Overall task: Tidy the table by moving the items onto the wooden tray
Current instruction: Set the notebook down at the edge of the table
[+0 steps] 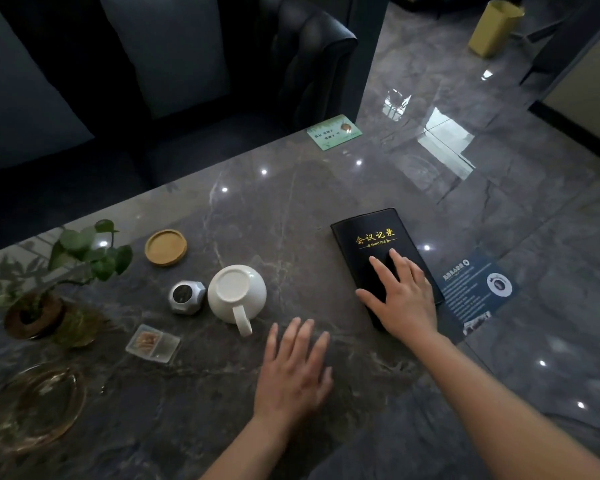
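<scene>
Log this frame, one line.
right hand: flat on black notebook | left hand: open over table | white cup: inverted, untouched | wooden tray: unseen

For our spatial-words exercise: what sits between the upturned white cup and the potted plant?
A small silver faceted container with a dark top, close beside the cup, shown in the head view.

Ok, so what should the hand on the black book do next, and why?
Probably the right hand should curl round the edge of the black gold-lettered notebook and lift it, because it lies flat on the cover and grips nothing yet.
</scene>
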{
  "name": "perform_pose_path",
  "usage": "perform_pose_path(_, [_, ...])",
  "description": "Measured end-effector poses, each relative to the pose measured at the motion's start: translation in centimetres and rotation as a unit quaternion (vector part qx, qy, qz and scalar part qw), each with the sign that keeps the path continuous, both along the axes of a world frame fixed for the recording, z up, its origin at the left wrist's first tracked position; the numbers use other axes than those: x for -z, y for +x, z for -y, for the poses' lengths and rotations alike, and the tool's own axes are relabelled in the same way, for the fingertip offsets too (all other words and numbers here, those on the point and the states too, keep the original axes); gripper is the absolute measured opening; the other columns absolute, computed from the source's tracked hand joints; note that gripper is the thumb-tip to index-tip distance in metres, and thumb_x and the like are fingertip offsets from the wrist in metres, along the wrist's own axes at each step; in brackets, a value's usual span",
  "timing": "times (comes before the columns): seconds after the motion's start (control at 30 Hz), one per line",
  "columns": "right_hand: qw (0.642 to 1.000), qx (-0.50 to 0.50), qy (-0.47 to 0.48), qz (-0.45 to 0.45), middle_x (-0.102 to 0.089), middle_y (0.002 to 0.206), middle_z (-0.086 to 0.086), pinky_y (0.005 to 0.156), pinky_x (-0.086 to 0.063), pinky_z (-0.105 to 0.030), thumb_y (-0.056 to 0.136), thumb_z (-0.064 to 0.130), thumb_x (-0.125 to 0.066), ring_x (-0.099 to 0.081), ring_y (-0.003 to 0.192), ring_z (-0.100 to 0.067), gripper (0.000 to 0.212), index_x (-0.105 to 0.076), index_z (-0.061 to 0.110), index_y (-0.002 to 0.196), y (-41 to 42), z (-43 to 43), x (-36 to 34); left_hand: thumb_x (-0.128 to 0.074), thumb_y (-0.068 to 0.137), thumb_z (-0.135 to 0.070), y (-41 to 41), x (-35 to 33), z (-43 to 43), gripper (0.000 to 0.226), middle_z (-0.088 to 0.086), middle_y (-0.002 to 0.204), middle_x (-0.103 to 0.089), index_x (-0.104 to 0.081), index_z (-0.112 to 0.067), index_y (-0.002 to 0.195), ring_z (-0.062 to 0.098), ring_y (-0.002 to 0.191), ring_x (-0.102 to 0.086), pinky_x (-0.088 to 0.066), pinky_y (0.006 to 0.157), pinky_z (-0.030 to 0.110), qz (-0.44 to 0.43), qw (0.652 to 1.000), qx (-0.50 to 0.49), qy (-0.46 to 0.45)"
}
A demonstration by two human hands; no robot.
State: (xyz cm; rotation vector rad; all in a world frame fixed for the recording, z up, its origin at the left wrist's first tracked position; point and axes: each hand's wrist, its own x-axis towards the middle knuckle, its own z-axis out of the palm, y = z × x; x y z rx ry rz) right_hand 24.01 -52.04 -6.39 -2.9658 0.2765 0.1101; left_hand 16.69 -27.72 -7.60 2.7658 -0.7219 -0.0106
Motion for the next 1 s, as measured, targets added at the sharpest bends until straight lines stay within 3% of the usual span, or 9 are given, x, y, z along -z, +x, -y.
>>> perform_pose_path(0.07, [1.000,-0.001,0.008,0.003,-0.020,0.163,0.001,0.120,-0.020,-0.046,0.086,0.072,-0.041,-0.014,0.147,-0.024,0.070,-0.029,0.043,0.149,0.8,0.9,0.2,-0.054,0.084,-0.046,1.9,-0.6,1.6,0.056,0.013,0.144,-0.052,-0.054,-0.024,0.136,0.033,0.138,-0.043,-0.033,0.111,0.061,-0.023,1.000,-0.011,0.006])
perform_pose_path(0.2, [1.000,0.000,0.011,0.007,-0.017,0.165,0.000,0.122,-0.014,-0.046,0.088,0.069,-0.041,-0.011,0.150,-0.023,0.069,-0.027,0.042,0.151,2.5,3.2,0.9,-0.035,0.093,-0.057,5.1,0.1,2.3,0.062,0.010,0.163,-0.021,-0.029,-0.036,0.151,0.032,0.151,-0.012,-0.002,0.119,0.063,-0.071,0.994,-0.043,0.075])
perform_pose_path(0.23, [1.000,0.001,0.012,0.007,-0.016,0.165,0.000,0.123,-0.012,-0.046,0.089,0.068,-0.040,-0.010,0.151,-0.023,0.069,-0.026,0.042,0.151,3.0,3.7,1.1,-0.033,0.093,-0.059,5.3,0.4,2.2,0.063,0.010,0.164,-0.019,-0.027,-0.037,0.151,0.032,0.152,-0.009,-0.001,0.118,0.064,-0.074,0.993,-0.043,0.080])
perform_pose_path(0.5, [1.000,0.007,0.002,0.002,-0.010,0.166,0.003,0.123,-0.005,-0.047,0.092,0.063,-0.040,-0.005,0.153,-0.022,0.065,-0.020,0.043,0.151,7.0,6.7,1.5,-0.044,0.087,-0.059,5.3,1.1,2.3,0.064,0.010,0.158,-0.034,-0.037,-0.037,0.147,0.034,0.148,-0.025,-0.019,0.115,0.066,-0.064,0.995,-0.043,0.068])
perform_pose_path(1.0, [0.999,-0.027,0.024,0.009,-0.012,0.166,0.003,0.123,-0.003,-0.048,0.094,0.054,-0.050,-0.005,0.153,-0.022,0.063,-0.028,0.039,0.151,8.9,8.9,1.3,-0.048,0.085,-0.059,5.3,1.3,2.3,0.064,0.011,0.155,-0.039,-0.042,-0.035,0.145,0.035,0.145,-0.031,-0.022,0.113,0.066,-0.049,0.996,-0.040,0.056])
